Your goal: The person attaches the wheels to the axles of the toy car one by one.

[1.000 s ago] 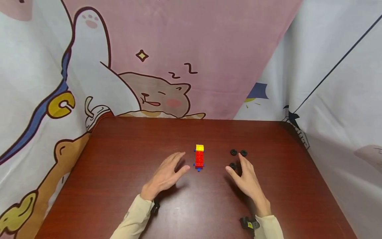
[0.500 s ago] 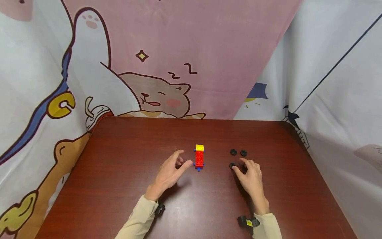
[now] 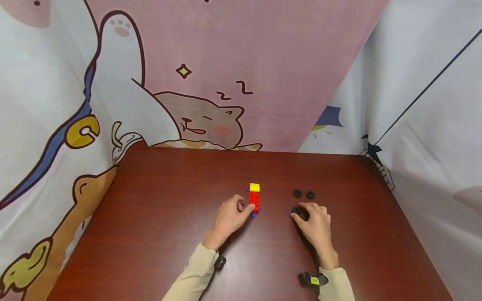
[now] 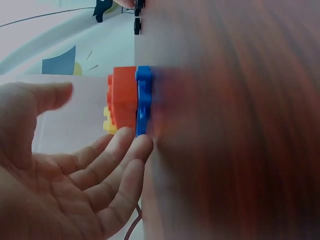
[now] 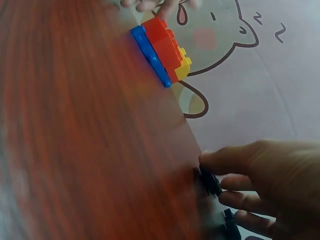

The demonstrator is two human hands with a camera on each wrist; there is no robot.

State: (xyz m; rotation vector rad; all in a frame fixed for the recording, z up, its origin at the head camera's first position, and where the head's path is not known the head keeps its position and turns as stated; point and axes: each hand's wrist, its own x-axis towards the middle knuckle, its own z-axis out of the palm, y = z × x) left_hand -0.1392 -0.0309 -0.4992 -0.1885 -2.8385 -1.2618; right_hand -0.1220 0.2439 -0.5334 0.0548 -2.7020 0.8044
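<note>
A toy car of red bricks with a yellow brick at its far end stands on a blue wheel base. My left hand is beside it; in the left wrist view its fingertips are at the car's near side, with the thumb held apart. Whether they touch cannot be told. My right hand pinches a black toy wheel between thumb and fingers, at table height. Part of that wheel is hidden by the fingers.
Two more black wheels lie just beyond the right hand on the dark red-brown table. A printed cloth hangs behind the table's far edge and along both sides.
My left hand has moved right and closer to the car. The right hand has drawn back slightly, and its thumb and fingers have closed about the nearest wheel. The view has shifted slightly.
</note>
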